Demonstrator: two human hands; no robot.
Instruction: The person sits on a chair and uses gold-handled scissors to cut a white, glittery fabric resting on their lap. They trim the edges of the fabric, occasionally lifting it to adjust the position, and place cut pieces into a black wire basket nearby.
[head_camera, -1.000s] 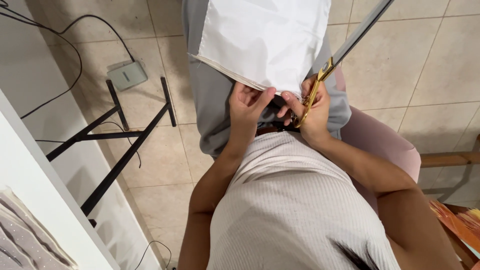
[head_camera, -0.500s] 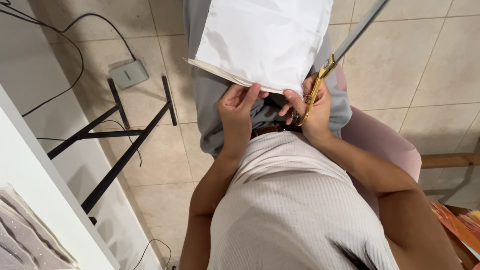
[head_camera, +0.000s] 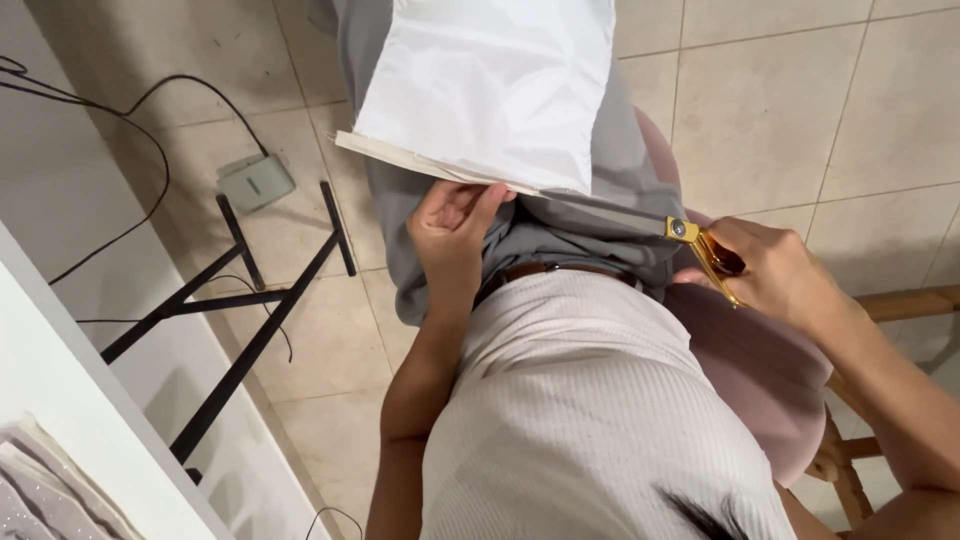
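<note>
Gripping the gold scissors (head_camera: 706, 258) in our right hand (head_camera: 780, 275), fingers closed through the handles, we run the blades flat along the near edge of the white sheet (head_camera: 490, 85), which lies over our lap above the grey trousers (head_camera: 560, 230). Our left hand (head_camera: 452, 232) is closed on that same edge, thumb on top and fingers beneath, just left of where the blades reach. We cannot tell how far apart the blades stand, since the sheet hides most of them.

To do this cut well, we judge that the left hand should keep the edge taut and level, pulling gently away from the scissors so the sheet does not buckle. Our fingers belong clear of the cutting line, close enough to steady the sheet yet apart from the tips. Long, slow closings of the blades, never quite snapping them shut, should leave a clean strip without nicks. The trousers lie right under the sheet, so we should lift the edge slightly off them before closing.

Left of the sheet, on the tiled floor (head_camera: 800, 110), sit a small grey box (head_camera: 256, 181) with a cable and a black frame (head_camera: 240, 300).
</note>
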